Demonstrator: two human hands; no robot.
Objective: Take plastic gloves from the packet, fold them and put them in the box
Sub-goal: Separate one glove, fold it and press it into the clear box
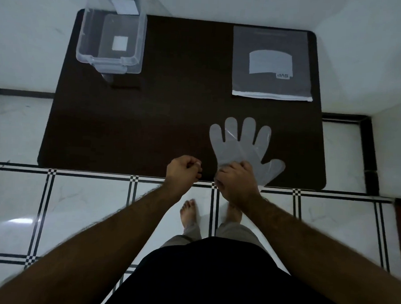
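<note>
Head view looks straight down on a dark desk (149,130) with both bare forearms reaching in from below. A clear plastic glove (241,142) lies flat on the desk, its four fingers spread and pointing away from the person, its thumb sticking out to the right. The right hand (236,179) is on the glove's cuff end, knuckles up, fingers curled down onto the film so that it bunches a little under them; it looks like a pinch on the glove, though the fingertips themselves are hidden under the hand. The left hand (182,170) sits just beside the right, apart from the glove, closed into a loose fist with the thumb against the fingers; whether it holds anything I cannot tell.

Well beyond the right hand, at the far side of the desk, lies the packet (272,62), a flat grey pouch with a pale label and a white edge toward the person. Well beyond the left hand and off to its left stands the box (110,35), a clear plastic tub with a white sticker showing through its bottom; its far end overhangs the desk's back edge.

Below the hands, under the near edge of the desk, are a white tiled floor (87,204) with black lines and the person's bare feet (189,214).
</note>
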